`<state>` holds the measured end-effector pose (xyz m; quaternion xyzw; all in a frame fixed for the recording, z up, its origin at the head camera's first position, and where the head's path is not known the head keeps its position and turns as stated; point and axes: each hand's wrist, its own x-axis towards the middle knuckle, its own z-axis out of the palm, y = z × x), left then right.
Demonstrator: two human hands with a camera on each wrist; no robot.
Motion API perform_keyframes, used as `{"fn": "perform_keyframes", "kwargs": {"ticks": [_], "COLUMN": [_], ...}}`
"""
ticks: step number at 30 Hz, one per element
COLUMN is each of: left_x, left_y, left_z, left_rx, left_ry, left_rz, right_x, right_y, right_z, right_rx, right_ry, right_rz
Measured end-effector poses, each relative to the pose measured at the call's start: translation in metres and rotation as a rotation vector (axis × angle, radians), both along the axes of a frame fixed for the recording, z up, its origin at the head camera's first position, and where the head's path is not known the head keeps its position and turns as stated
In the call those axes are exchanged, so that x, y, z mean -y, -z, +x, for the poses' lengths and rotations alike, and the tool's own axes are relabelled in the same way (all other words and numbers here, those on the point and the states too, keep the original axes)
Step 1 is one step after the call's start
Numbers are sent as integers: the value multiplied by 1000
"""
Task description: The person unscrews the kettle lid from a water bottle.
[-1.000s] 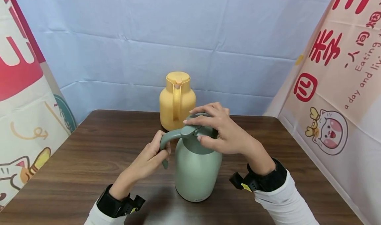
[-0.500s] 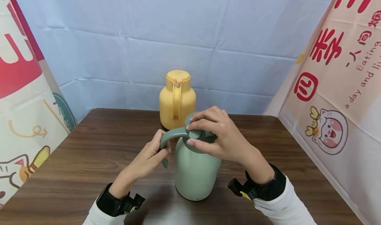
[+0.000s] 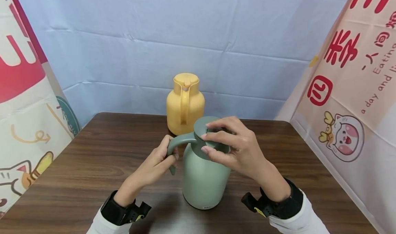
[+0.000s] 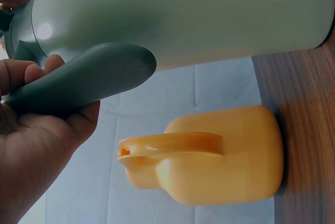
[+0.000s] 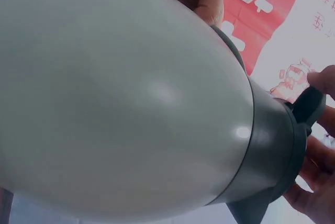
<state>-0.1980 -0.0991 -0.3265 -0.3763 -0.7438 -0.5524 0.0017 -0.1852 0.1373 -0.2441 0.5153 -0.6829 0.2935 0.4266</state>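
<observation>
A light-green thermos jug (image 3: 204,182) stands upright on the table, its grey-green handle (image 3: 179,140) pointing left. My left hand (image 3: 154,163) grips that handle, with the fingers wrapped round it, as the left wrist view also shows. At the top, my right hand (image 3: 238,144) holds the round green lid (image 3: 202,125), fingers bent over its right side and thumb at the near edge. In the right wrist view a dark tab (image 5: 309,104) stands out from the lid, with a fingertip on it. The hand covers the lid's right part.
Behind the green jug a yellow thermos jug (image 3: 185,106) stands near the far edge of the brown wooden table (image 3: 108,151), its handle facing me. A pale blue cloth (image 3: 148,31) hangs at the back. Printed cloths (image 3: 349,89) hang at both sides.
My right hand has shifted from lying over the lid's top to bent fingers at its right side, uncovering more of the lid. My left hand keeps its grip and the jug stays in place.
</observation>
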Motion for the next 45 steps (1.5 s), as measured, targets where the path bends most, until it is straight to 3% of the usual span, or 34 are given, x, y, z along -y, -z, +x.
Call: {"fn": "perform_keyframes", "kwargs": {"ticks": [5,8,16,22,28,38,45], "left_x": [-1,-1,0,0,0,1,2], "left_y": [0,0,1,0,0,-2,-2], "left_z": [0,-1,-1,-1,-2,-2,-2], "left_rx": [2,2,-6,-1,-8,-7,-6], "left_ry": [8,3,-3,9,22,7,11], "left_rz": [6,4,3,6,9,4,-3], "right_x": [0,-2,-21,-27,-31,-46,-62], "right_y": [4,7,12,16,18,22,27], "right_z": [7,10,10,8,6,-4,-17], "right_rx": [-88,-88,64,85,111,296,470], "right_ry": [111,131,62,51,-13,-142,-152], "right_rz": [-95,-123,-164,-185,-216,-241,-292]}}
